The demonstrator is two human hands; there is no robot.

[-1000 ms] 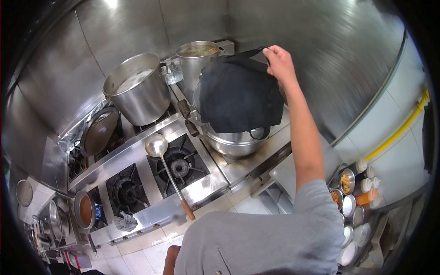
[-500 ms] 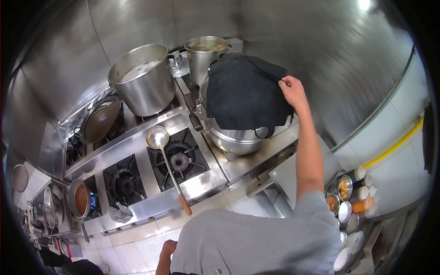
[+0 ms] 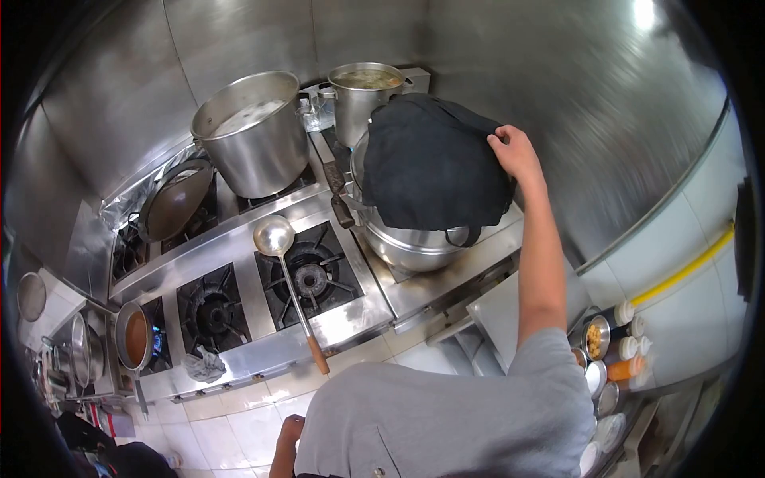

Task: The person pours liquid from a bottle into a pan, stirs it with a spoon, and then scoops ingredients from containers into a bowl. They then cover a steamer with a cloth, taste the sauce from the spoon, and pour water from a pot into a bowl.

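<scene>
A black cloth point(image 3: 438, 167) with a dark loop at its lower edge is draped over a large round metal pot point(image 3: 414, 253), hiding most of its top. My right hand point(image 3: 514, 151) pinches the cloth's upper right edge between thumb and fingers. Low at my side hangs my left hand point(image 3: 292, 428), its fingers curled in loosely with nothing visible in them. Left of the covered pot, a ladle point(image 3: 274, 237) with a wooden handle lies across a burner, its handle end sticking out past the stove's front edge.
A tall stockpot point(image 3: 253, 155) and a smaller pot point(image 3: 362, 111) stand behind. A wok point(image 3: 179, 203) leans at the left rear. A pan of brown liquid point(image 3: 135, 338) is by a lit blue flame. Bottles point(image 3: 625, 368) and bowls stand at right.
The view has shifted slightly. The cloth's right side hangs a little differently near my right hand, which stays at its edge. My left hand remains low at my side.
</scene>
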